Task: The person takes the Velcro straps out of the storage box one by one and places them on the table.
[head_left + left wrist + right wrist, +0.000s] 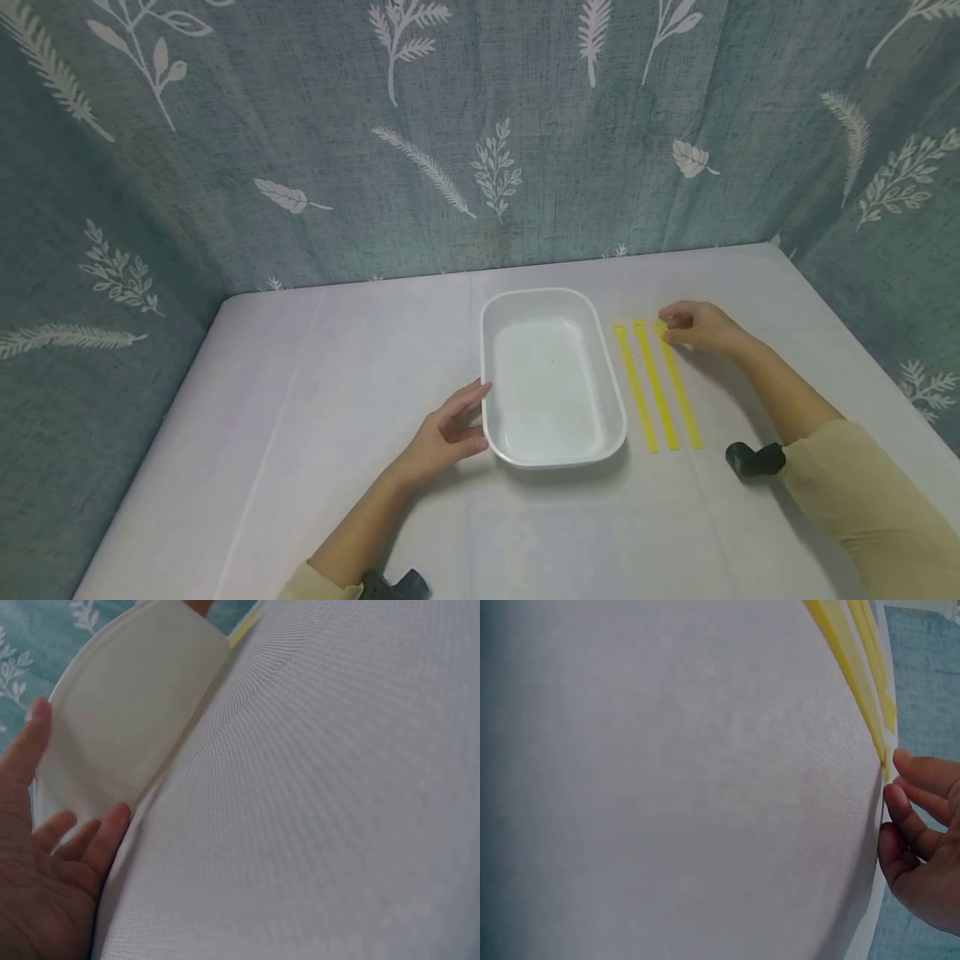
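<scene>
A white rectangular tray [552, 462] with rounded corners and raised walls stands on the table. My left hand [444, 433] touches its left side, fingers spread and loosely bent, one fingertip on the rim. The left wrist view shows these fingertips [112, 825] against the tray wall [127, 712]. To the right of the tray, three thin yellow strips lie side by side: a left one [636, 387], a middle one [657, 387] and a right one [682, 392]. My right hand [705, 327] is at the far end of the right strip, thumb and fingers bent with a gap between them.
A white cloth [360, 358] covers the table. Blue-green curtain fabric [315, 150] with pale leaf prints hangs along the back and sides. A black device [753, 460] sits at the right wrist, another [397, 586] at the left.
</scene>
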{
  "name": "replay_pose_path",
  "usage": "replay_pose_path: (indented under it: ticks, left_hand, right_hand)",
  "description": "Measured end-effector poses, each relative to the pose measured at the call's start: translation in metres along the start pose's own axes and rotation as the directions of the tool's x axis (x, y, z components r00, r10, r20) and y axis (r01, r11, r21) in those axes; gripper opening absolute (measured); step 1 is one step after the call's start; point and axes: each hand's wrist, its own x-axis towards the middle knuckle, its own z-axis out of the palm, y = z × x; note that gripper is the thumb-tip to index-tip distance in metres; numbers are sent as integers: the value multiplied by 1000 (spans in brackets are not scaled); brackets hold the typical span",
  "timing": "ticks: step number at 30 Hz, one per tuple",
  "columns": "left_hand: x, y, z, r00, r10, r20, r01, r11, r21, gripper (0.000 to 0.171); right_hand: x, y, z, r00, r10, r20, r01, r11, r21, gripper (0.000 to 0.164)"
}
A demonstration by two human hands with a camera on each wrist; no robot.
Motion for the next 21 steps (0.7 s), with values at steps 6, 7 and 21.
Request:
replay_pose_path:
  ticks: [6, 7, 21]
  left_hand:
    - [1, -4, -4, 995, 98, -11, -98, 995, 29, 69]
    - [2, -3, -4, 995, 92, -25, -91, 995, 29, 69]
    - [7, 22, -3, 965, -13, -261, 80, 965, 250, 67]
  right_hand:
    - [-9, -7, -3, 1000, -4, -9, 4, 1000, -28, 61]
    - [-12, -9, -3, 1000, -10, -11, 9, 999, -32, 63]
    - [-61, -44, -3, 990, -116, -75, 112, 992, -60, 72]
